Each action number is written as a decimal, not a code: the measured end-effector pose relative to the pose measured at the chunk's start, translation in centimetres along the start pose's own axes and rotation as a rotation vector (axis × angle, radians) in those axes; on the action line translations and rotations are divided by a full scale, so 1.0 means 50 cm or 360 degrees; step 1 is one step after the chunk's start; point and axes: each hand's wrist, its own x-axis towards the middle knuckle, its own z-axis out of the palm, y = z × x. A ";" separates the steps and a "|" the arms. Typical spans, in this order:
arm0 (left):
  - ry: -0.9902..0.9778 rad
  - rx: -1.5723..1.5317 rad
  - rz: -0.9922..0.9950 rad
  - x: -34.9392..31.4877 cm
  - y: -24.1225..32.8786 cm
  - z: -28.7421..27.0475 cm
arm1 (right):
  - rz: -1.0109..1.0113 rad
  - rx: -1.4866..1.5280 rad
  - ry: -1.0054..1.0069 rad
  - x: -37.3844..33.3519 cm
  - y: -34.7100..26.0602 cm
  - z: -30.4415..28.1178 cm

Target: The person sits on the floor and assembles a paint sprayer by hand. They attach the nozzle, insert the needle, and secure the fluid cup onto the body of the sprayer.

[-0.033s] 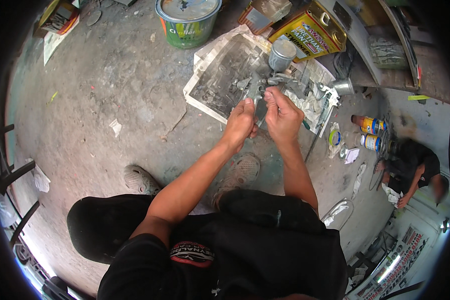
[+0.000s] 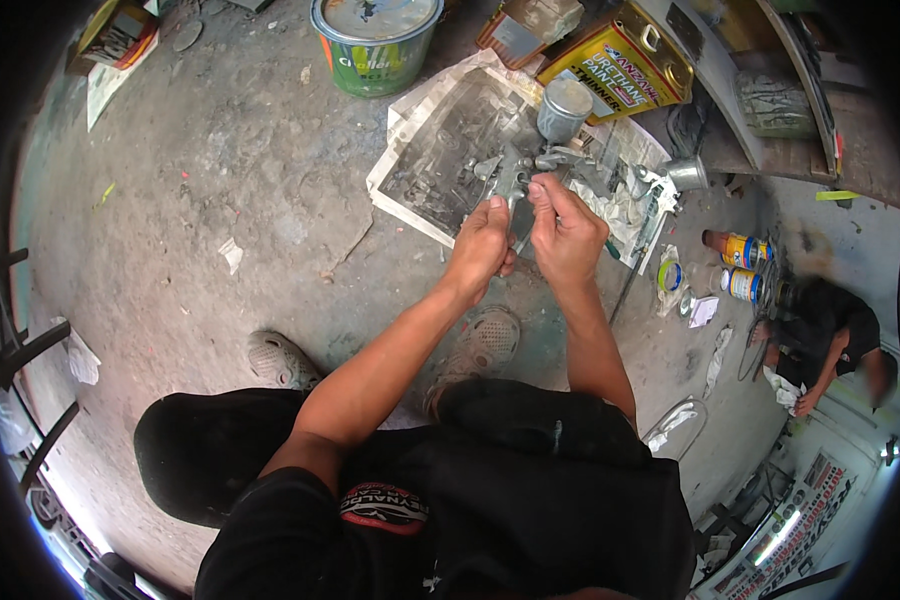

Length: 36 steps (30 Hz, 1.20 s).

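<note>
Nothing visibly moves since the earlier frame: left hand (image 2: 483,247) fingers wrap the handle of the grey spray gun (image 2: 512,174) above the newspaper (image 2: 385,181), likely stiff, weighty metal best held there, while whether the right hand's (image 2: 568,230) curled fingers grip anything, I cannot tell.

Pretty soft, even light on the floor (image 2: 270,190), blown-out bluish glare near the lower-left rim, fisheye edges bending into black, middle's decently sharp.

Left of our left hand (image 2: 481,243), mostly bare floor (image 2: 240,180) gives us room; ahead to the right, a grey cup (image 2: 562,117) and yellow can (image 2: 660,62) block us, a green bucket (image 2: 370,68) farther left.
</note>
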 end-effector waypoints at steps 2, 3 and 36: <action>-0.0001 0.0137 0.0072 0.005 -0.008 -0.003 | -0.0042 -0.0079 -0.0067 0.002 0.010 -0.003; -0.0001 0.0206 0.0109 0.008 -0.013 -0.006 | -0.0063 -0.0118 -0.0100 0.003 0.016 -0.005; 0.0034 0.0779 0.0711 0.022 -0.066 -0.018 | 0.0994 0.1020 0.0072 -0.050 0.052 0.001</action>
